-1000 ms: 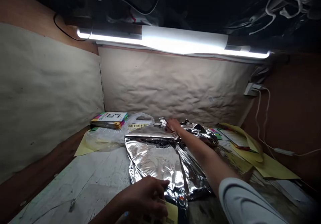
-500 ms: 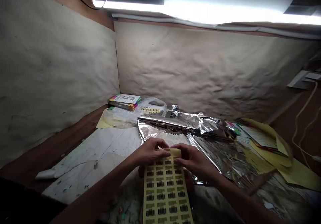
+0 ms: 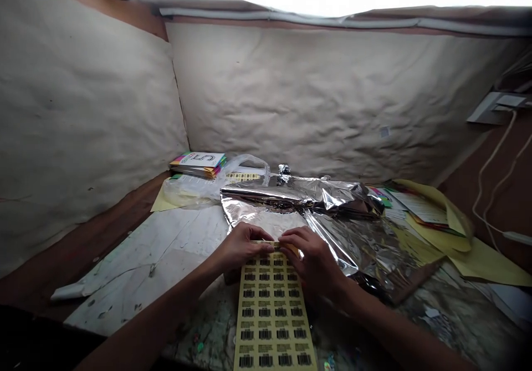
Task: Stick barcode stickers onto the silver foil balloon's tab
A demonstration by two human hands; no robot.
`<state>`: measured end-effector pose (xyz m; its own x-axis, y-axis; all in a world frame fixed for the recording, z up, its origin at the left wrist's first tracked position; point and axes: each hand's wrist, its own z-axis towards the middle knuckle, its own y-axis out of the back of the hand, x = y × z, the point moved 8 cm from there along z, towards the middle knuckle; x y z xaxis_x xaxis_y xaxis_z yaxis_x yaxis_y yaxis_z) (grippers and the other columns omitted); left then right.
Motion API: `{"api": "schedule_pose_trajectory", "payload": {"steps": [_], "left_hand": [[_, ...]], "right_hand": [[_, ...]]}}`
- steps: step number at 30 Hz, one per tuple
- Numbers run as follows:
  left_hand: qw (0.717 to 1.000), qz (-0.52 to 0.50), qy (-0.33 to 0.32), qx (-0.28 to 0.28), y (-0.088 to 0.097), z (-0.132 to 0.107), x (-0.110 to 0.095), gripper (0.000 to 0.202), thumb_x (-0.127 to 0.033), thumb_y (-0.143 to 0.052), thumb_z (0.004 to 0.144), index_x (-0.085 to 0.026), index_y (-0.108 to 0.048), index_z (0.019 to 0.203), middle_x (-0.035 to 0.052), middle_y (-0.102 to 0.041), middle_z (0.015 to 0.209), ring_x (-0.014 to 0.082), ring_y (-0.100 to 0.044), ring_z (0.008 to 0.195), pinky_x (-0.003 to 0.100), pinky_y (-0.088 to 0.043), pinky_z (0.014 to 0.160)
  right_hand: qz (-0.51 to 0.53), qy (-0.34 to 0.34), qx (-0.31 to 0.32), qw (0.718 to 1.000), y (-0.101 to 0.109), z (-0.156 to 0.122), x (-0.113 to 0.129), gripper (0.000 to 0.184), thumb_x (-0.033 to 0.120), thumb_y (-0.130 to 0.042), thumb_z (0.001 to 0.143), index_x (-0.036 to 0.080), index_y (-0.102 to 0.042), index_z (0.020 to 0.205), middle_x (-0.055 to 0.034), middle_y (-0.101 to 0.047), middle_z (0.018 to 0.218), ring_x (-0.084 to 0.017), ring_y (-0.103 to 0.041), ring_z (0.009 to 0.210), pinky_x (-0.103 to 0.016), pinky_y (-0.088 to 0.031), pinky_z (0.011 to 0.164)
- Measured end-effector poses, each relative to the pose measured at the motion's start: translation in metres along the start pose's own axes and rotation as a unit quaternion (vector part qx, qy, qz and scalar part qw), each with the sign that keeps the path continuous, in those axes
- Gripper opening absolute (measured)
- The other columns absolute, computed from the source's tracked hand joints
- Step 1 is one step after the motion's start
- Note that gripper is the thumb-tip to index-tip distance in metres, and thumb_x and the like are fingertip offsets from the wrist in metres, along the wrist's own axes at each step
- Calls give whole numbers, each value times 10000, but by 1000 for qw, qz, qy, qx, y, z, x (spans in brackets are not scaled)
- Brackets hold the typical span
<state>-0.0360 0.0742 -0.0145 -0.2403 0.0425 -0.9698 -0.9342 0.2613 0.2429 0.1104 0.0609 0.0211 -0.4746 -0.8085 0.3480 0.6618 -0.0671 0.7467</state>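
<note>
While a person bends over a cluttered bench, the left hand point(image 3: 241, 246) and right hand point(image 3: 311, 263) pinch the top edge of a yellow sheet of barcode labels point(image 3: 272, 315), fingers closed on the paper and almost meeting at its middle. The sheet hangs down the near side of the bench over a scuffed white board point(image 3: 166, 249), its top just beside crumpled silver foil point(image 3: 353, 238). Beyond the foil at left sit a clear plastic bag point(image 3: 195, 189) and a stack of colourful booklets point(image 3: 198, 164), while yellow papers point(image 3: 465, 254) spread out at right beneath a paper-lined wall point(image 3: 291, 94).
</note>
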Motion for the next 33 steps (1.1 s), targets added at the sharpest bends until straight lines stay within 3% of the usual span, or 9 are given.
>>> {"api": "schedule_pose_trajectory", "payload": {"steps": [6,12,17,21,25,28,31,33], "left_hand": [[1000,-26,17,-6,-1,-2,5,382,-449,-745,689,-119,-755,880,74,-737,840,214,-653,751,287,-499,674],[998,-52,22,-8,-1,-3,5,414,-467,-739,691,-99,-750,880,86,-732,832,215,-648,737,287,-495,658],[998,-44,40,3,-3,-3,10,451,-467,-759,660,-100,-744,922,85,-726,857,223,-646,772,292,-493,682],[995,-46,58,73,-6,0,19,494,-445,-775,647,-110,-722,1006,70,-718,857,200,-634,745,273,-478,660],[991,-11,70,117,4,0,22,437,-439,-751,673,-101,-731,949,76,-724,858,193,-634,716,256,-465,629],[982,55,79,161,5,-2,22,369,-424,-736,691,-129,-738,912,51,-728,837,197,-642,722,243,-458,613],[973,85,95,193,1,-5,24,328,-413,-720,708,-158,-736,914,36,-732,862,213,-656,765,243,-466,625],[970,99,106,194,-1,-4,28,337,-420,-717,709,-163,-733,926,39,-734,895,233,-663,811,253,-474,645]], "right_hand": [[-94,31,-23,995,1,-4,8,183,210,-554,908,214,-691,1029,-88,-703,1008,-237,-606,901,-377,-482,759],[-111,39,-33,993,4,-5,12,194,215,-557,910,226,-696,1044,-78,-719,990,-235,-619,884,-388,-460,778],[-30,3,-50,998,6,-4,11,121,221,-576,890,222,-697,882,-78,-691,909,-220,-611,839,-368,-485,733],[90,-86,-23,992,14,-1,-1,89,231,-573,880,206,-644,833,-77,-638,939,-215,-599,893,-351,-492,763],[230,-211,46,949,23,-10,-32,163,331,-610,860,187,-620,784,-51,-634,892,-190,-603,844,-325,-490,770],[323,-299,125,889,14,-30,-51,260,405,-693,774,164,-610,722,-47,-636,853,-181,-619,746,-307,-507,670],[380,-384,159,826,-2,-53,-62,293,437,-700,752,163,-597,767,-21,-626,719,-182,-631,653,-308,-514,599],[370,-385,170,828,-8,-59,-64,276,421,-696,756,161,-603,771,-20,-623,712,-180,-634,658,-302,-515,600]]}}
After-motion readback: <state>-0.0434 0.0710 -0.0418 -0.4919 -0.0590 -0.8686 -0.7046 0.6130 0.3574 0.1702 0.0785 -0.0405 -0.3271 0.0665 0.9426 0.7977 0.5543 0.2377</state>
